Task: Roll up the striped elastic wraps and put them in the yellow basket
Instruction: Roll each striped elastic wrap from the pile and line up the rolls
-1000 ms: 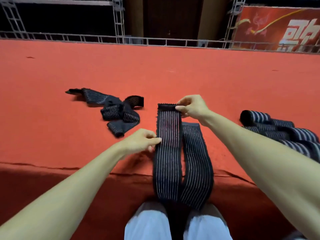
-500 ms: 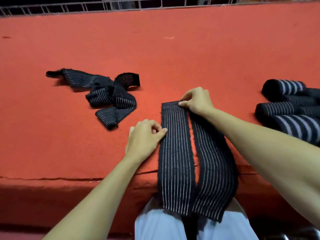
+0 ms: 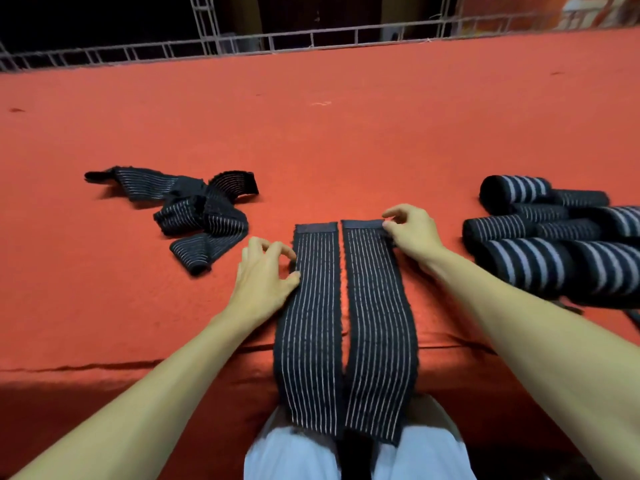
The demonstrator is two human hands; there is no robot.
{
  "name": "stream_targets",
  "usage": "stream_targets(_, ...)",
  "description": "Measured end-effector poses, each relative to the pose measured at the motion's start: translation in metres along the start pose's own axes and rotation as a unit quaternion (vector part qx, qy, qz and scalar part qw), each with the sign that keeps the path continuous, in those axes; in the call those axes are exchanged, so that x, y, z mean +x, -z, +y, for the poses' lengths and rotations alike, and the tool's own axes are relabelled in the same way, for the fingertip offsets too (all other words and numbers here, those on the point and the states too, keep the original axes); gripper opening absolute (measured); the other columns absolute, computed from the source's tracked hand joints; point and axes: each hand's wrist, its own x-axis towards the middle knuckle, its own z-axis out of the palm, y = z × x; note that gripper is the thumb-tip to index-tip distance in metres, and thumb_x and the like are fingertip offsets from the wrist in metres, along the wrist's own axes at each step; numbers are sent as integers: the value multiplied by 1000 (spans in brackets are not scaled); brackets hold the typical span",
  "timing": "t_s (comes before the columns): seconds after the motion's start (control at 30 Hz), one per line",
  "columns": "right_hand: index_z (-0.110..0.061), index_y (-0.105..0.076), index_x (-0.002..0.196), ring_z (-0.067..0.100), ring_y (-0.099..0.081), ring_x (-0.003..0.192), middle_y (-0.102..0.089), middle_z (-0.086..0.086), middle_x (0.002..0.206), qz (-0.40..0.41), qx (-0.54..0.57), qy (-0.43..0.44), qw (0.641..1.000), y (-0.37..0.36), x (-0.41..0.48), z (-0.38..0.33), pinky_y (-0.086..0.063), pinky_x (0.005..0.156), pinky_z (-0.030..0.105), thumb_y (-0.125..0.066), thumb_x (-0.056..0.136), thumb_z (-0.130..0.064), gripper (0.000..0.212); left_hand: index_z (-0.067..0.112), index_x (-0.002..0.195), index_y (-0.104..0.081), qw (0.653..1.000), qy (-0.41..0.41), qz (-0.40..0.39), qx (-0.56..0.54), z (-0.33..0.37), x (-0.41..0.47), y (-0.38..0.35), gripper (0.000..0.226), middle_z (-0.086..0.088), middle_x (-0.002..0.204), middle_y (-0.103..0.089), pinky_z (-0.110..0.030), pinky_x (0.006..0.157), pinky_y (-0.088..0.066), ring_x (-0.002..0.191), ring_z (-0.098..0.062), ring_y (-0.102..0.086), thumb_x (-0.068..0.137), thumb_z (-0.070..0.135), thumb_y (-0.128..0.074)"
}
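A black elastic wrap with thin white stripes lies on the red carpeted surface in two lengths side by side, the left length and the right length. Both hang over the front edge onto my lap. My left hand pinches the left edge of the left length near its far end. My right hand pinches the far right corner of the right length. Several rolled striped wraps lie in a pile at the right. No yellow basket is in view.
A tangle of unrolled striped wraps lies to the left of my left hand. The red surface stretches far back to a metal railing. Its front edge runs just before my lap.
The right length, partly tucked beneath the left one before, now lies flat beside it with both far ends level. My right hand moved right with its corner; my left hand stayed at the left edge.
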Motion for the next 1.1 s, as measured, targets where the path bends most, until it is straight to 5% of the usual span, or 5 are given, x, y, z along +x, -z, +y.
stream_targets(0.17, -22, -68, 91, 23, -67, 80, -71, 3, 79, 34, 80, -12, 996, -3, -4, 16, -53, 87, 44, -54, 83, -5, 24, 30, 87, -62, 993, -90, -76, -5, 43, 10, -7, 22, 10, 96, -52, -29, 85, -34, 93, -10, -45, 85, 8, -63)
stream_targets(0.5, -20, -61, 130, 25, -51, 125, -50, 2, 141, 5, -100, 25, 995, -19, 7, 11, -38, 101, 32, -48, 99, -35, 37, 24, 98, -56, 983, -157, 12, 91, 62, -2, -57, 14, 10, 93, -49, -29, 85, -34, 93, -13, -47, 96, 36, -49)
stream_targets(0.63, -22, -62, 118, 30, -57, 115, -50, 1, 133, -7, -154, -5, 988, -22, 5, 3, -42, 92, 36, -54, 96, -39, 29, 27, 93, -56, 988, -149, 15, 43, 59, 0, -55, 16, 13, 90, -49, -26, 85, -32, 89, -8, -46, 93, 43, -53)
stream_targets(0.9, -18, -63, 95, 23, -64, 90, -61, 0, 84, 39, 134, -77, 987, 14, -13, -10, -50, 75, 26, -75, 77, -10, 24, 17, 120, -52, 977, -160, -5, 144, 73, -8, -50, 31, -1, 111, -55, -35, 89, -37, 107, -23, -52, 95, 36, -53)
stream_targets(1.1, -13, -69, 95, 15, -58, 71, -66, 3, 83, -130, 395, -58, 908, 69, -41, -54, -44, 60, 23, -61, 91, -6, 11, 20, 152, -11, 958, 16, -119, -262, 97, -17, -36, 90, -4, 151, -23, -39, 120, -20, 143, -17, -24, 85, 34, -69)
